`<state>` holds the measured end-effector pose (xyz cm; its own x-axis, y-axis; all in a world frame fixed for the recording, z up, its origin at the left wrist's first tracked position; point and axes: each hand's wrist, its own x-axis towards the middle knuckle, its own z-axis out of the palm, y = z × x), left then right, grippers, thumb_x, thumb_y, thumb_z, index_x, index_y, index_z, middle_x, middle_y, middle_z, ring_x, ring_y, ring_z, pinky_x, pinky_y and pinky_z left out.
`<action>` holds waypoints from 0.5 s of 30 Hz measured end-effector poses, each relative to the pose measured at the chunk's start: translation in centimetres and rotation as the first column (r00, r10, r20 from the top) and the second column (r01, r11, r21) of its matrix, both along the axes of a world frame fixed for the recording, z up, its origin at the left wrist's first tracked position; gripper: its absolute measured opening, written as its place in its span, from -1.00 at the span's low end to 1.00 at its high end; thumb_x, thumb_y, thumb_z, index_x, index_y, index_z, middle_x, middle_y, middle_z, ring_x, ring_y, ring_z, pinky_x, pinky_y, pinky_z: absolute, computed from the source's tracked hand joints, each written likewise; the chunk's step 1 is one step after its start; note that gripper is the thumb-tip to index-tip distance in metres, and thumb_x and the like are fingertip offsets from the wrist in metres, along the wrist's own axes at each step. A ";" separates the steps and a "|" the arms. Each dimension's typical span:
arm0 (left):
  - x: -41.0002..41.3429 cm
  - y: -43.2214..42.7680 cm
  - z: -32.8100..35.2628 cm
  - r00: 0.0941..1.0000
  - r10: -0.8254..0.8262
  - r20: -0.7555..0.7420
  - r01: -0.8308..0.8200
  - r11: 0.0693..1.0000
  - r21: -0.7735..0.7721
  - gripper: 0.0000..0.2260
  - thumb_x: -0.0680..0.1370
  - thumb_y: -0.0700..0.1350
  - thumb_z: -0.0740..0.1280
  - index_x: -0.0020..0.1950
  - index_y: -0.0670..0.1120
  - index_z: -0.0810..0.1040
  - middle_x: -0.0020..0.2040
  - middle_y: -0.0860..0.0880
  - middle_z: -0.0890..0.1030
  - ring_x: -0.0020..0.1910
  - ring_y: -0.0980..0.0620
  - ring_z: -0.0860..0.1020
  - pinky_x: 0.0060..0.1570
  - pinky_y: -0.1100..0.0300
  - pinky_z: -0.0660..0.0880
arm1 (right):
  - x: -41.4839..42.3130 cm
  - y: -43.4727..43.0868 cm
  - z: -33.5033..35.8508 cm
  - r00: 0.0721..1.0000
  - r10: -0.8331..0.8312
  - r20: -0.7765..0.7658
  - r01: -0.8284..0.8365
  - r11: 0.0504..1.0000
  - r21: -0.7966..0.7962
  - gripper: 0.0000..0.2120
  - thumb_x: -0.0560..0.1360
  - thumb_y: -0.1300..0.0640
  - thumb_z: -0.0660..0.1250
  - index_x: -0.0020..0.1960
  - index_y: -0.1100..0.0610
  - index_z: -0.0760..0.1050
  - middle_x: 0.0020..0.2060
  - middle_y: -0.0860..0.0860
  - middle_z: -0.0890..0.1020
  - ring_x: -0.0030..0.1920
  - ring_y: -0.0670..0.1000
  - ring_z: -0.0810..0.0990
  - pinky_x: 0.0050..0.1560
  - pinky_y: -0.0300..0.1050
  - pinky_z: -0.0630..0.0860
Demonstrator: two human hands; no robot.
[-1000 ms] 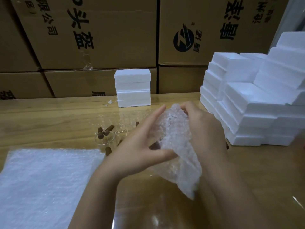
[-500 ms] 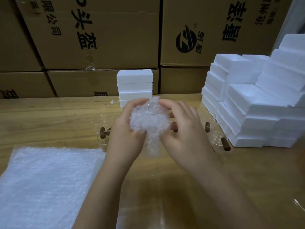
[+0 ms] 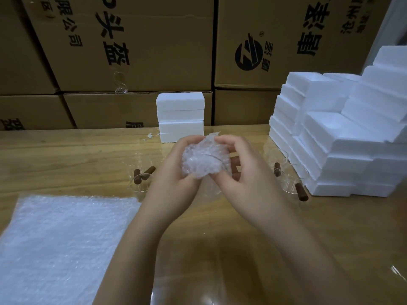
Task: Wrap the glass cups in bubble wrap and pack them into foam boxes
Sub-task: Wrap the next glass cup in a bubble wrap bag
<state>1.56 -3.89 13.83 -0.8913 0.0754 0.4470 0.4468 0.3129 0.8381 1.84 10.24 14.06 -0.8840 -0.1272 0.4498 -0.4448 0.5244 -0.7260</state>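
Cardboard cartons (image 3: 136, 45) wall the tabletop's (image 3: 220, 256) far edge. A short stack of foam boxes (image 3: 180, 119) stands against them at mid-edge, and a bigger foam pile (image 3: 343, 146) crowds the right edge. A bubble wrap sheet (image 3: 61, 238) covers the near-left corner. One brown-handled glass cup (image 3: 141, 181) stands left of my hands, a second cup (image 3: 288, 183) right. Over the tabletop's middle, my left hand (image 3: 174, 175) and right hand (image 3: 248, 175) curl round a bubble-wrapped bundle (image 3: 202, 164), with the right fingertips pinching its top. I cannot make out the cup inside.

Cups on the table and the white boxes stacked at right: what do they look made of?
The cups look like clear glass: see-through, with thin shiny rims. Their brown handles are probably wood. The boxes look like white foam: matte and grainy, with rough edges.
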 end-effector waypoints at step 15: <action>1.1 -0.1 0.8 0.989 -0.118 -0.094 0.117 0.993 -0.022 -0.74 0.52 -0.05 0.35 0.14 0.22 0.45 -0.26 0.42 0.53 -0.37 0.45 0.47 -0.39 0.58 0.33 | 0.5 -0.1 0.3 0.986 -0.150 -0.076 0.146 0.988 -0.047 -0.53 0.38 0.22 0.37 0.18 -0.13 0.32 0.01 -0.28 0.42 -0.05 -0.16 0.48 -0.16 -0.07 0.53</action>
<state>2.63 -3.94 14.59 -0.8294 0.1851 0.5271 0.5586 0.2664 0.7855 2.36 10.11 14.32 -0.8533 0.0225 0.5210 -0.4212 0.5592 -0.7140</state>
